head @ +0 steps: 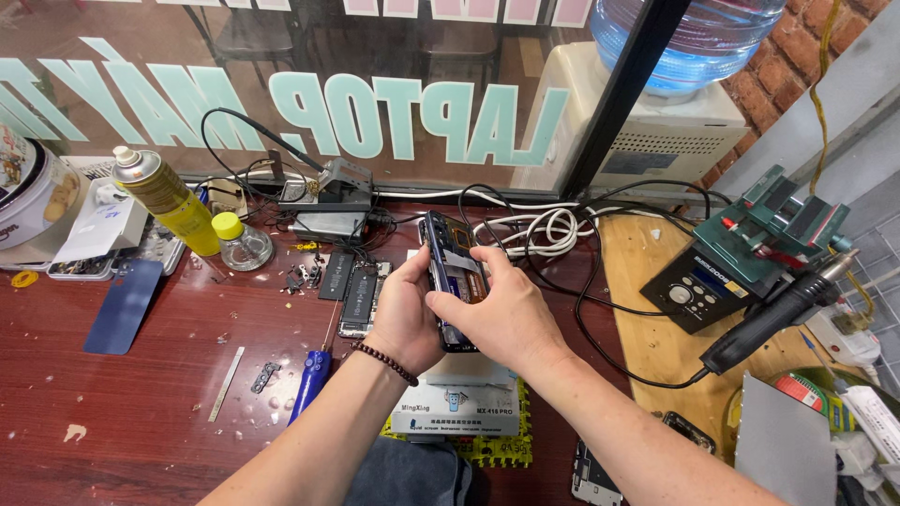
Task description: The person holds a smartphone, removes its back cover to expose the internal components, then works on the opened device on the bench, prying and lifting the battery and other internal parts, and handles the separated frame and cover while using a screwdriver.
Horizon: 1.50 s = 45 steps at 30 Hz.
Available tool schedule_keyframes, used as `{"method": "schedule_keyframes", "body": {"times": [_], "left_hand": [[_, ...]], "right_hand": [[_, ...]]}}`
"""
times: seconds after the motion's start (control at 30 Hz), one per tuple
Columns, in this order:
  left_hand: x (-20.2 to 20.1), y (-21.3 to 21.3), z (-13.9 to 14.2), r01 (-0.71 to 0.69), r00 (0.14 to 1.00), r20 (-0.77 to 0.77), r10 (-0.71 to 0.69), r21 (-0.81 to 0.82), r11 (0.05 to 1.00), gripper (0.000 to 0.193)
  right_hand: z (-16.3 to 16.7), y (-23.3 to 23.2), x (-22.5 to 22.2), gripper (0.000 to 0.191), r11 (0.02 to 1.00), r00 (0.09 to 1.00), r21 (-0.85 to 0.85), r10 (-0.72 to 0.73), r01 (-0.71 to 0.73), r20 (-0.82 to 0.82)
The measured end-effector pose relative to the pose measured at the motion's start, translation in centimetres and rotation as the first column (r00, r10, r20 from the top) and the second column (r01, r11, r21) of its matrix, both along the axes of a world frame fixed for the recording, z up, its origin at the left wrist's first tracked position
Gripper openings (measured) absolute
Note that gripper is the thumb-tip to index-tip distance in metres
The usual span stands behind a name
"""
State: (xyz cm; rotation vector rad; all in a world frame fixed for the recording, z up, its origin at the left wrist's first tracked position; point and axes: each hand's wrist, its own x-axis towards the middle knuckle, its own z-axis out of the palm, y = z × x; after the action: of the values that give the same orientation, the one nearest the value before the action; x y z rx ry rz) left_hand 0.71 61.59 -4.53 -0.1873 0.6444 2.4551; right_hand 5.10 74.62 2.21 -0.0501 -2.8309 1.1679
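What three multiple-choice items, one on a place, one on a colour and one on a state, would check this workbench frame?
1. Where does the tall yellow spray can stand?
A. far left of the dark red wooden bench, beside the small clear yellow-capped bottle
B. on the pale wooden board at the right
C. under the hands

2. What colour is the slim pen-shaped tool lying by the left forearm?
A. green
B. blue
C. white

3. How is the opened dark smartphone held?
A. lying flat, untouched
B. in the left hand only
C. lifted off the bench, gripped by both hands

Answers: 1 A, the can stands right next to the bottle at the left. 2 B, its body is plainly blue. 3 C, the left hand and right hand both clasp it, its exposed inside facing the camera.
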Motion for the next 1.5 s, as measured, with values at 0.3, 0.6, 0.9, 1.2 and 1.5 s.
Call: {"method": "schedule_keyframes", "body": {"times": [0.3, 0.6, 0.9, 1.2, 1.5], "left_hand": [[0.4, -0.5, -0.6, -0.044, 0.999, 0.021, 0.044, 0.008, 0.999, 0.048], [0.5, -2.1, -0.9, 0.051, 0.999, 0.003, -0.051, -0.148, 0.988, 0.030], [1.6, -3.9, -0.7, -0.029, 1.000, -0.013, 0.026, -0.353, 0.935, 0.026], [3.2, -5.2, 0.9, -0.043, 0.995, -0.102, 0.004, -0.375, 0.926, 0.025], [3.6, -4.0, 2.2, -0.074, 0.994, -0.108, 0.035, -0.376, 0.924, 0.025]], "right_hand": [[0.5, 0.0, 0.2, 0.082, 0.982, 0.978, -0.159, -0.069, 0.101, 0.197], [-0.6, 4.0, -0.2, 0.058, 0.431, 0.871, -0.876, 0.320, 0.217, 0.374], [-4.6, 6.1, -0.3, 0.050, 0.455, 0.840, -0.806, 0.196, 0.378, 0.505], [-7.6, 4.1, -0.7, 0.060, 0.989, 0.966, 0.071, -0.143, 0.131, 0.213], [-3.1, 3.5, 0.2, 0.025, 0.971, 0.981, 0.211, -0.075, 0.113, -0.182]]}}
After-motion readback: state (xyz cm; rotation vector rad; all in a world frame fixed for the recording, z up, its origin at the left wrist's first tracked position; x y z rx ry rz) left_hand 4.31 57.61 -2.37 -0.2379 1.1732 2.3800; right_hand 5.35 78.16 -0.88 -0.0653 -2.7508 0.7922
